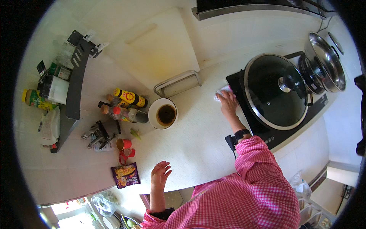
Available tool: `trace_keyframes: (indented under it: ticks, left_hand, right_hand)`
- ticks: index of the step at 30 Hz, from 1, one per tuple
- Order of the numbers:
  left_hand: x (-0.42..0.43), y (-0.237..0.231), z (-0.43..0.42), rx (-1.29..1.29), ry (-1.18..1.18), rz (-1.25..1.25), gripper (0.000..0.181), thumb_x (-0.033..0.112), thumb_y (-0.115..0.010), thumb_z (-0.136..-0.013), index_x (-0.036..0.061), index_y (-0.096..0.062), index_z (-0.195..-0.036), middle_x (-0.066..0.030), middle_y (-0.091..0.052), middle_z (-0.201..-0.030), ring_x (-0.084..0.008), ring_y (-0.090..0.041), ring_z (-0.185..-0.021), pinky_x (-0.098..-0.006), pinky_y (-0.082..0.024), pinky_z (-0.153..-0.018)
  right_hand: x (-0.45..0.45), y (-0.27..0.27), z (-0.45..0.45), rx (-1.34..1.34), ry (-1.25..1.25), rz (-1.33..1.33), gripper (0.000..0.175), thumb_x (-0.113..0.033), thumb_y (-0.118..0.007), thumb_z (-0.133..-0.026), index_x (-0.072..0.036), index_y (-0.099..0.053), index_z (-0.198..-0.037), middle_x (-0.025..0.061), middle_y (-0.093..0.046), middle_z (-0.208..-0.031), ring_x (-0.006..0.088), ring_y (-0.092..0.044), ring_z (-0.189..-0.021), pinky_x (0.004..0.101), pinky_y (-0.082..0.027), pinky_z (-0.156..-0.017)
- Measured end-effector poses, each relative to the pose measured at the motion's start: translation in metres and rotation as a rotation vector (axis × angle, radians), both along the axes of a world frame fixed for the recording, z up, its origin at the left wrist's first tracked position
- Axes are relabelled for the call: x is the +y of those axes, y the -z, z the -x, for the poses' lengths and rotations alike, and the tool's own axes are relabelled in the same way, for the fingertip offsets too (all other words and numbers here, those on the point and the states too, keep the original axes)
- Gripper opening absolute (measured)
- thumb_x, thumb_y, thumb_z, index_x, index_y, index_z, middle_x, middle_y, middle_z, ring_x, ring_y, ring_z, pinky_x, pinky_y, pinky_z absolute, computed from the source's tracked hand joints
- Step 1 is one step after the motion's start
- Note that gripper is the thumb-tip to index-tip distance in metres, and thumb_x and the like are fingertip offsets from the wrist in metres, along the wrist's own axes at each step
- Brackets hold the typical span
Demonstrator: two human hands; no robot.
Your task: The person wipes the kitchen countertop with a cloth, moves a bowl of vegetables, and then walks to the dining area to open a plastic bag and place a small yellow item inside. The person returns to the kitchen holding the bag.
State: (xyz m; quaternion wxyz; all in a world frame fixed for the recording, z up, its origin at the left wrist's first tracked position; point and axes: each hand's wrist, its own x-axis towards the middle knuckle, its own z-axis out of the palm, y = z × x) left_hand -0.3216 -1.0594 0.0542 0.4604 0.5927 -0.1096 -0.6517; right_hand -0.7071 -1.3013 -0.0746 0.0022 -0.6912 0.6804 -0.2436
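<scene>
My right hand (228, 103) lies over a white and pink cloth (218, 96), pressing it on the white countertop (194, 137) along the left edge of a black cooktop (238, 83). Just right of that hand, a wide pan with a glass lid (266, 106) sits on the cooktop. Above the counter's front edge, my left hand (161, 174) is raised, its fingers loosely bent and apart, holding nothing. A purple snack packet (125, 175) is the thing nearest to it. Farther back stands a white bowl (153, 113) with dark liquid (166, 115) in it.
Several sauce bottles (130, 97) crowd the wall beside the bowl. A white cutting board (160, 48) leans in a metal rack (177, 81). Red cups (123, 144) and a knife holder (107, 131) stand at left. Steel pots (327, 63) occupy the far right.
</scene>
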Motion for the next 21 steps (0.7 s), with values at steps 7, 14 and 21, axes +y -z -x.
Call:
trace_keyframes:
  ticks: [7,14,21]
  left_hand:
    - [0.01,-0.002,0.006,0.042,0.083,0.047,0.033,-0.006,-0.046,-0.081,0.0017,-0.058,-0.11,-0.0144,-0.062,-0.109,-0.0251,-0.059,-0.097,-0.039,-0.051,-0.084]
    - [0.045,-0.008,-0.025,0.065,0.14,0.134,0.033,-0.001,-0.052,-0.081,0.0036,-0.057,-0.113,-0.012,-0.061,-0.11,-0.0224,-0.058,-0.096,-0.0376,-0.048,-0.084]
    - [0.109,-0.024,-0.095,0.006,-0.051,0.132,0.033,-0.004,-0.048,-0.08,0.0042,-0.058,-0.11,-0.0117,-0.063,-0.107,-0.0227,-0.06,-0.094,-0.037,-0.05,-0.08]
  right_hand:
    - [0.155,-0.011,0.022,-0.076,0.076,-0.13,0.054,0.008,-0.054,-0.072,-0.019,-0.061,-0.118,0.0042,-0.048,-0.131,0.0313,-0.042,-0.119,0.0505,-0.033,-0.1]
    - [0.272,-0.024,0.04,-0.098,0.103,-0.157,0.043,0.01,-0.058,-0.063,-0.014,-0.068,-0.098,0.0068,-0.059,-0.112,0.0318,-0.051,-0.107,0.044,-0.036,-0.098]
    - [0.221,-0.018,0.026,-0.048,0.225,-0.001,0.037,0.008,-0.058,-0.068,-0.014,-0.068,-0.096,0.0074,-0.06,-0.111,0.0317,-0.053,-0.106,0.0426,-0.04,-0.092]
